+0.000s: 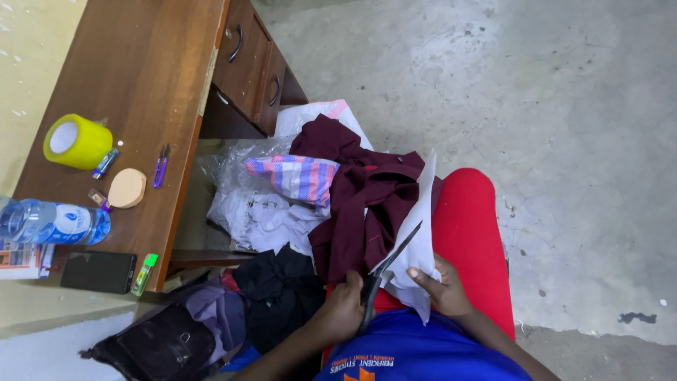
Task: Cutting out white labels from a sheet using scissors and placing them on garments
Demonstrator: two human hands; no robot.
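Head view: left hand (pixel 343 305) grips scissors (pixel 390 264), right hand (pixel 441 286) pinches white paper (pixel 417 240). Clothes (pixel 360 197) fill a plastic bag (pixel 233 169) beside the desk (pixel 141 85).

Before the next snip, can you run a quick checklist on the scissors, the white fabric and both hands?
1. Left hand on the scissors handles: ok.
2. Blades open around the edge of the white fabric: ok.
3. Right hand holds the fabric beside the blades: ok; fingers close to the blades: not ok.
4. Maroon garment free of the blades: cannot tell, it lies right behind them.
5. Cut line marked on the fabric: cannot tell.
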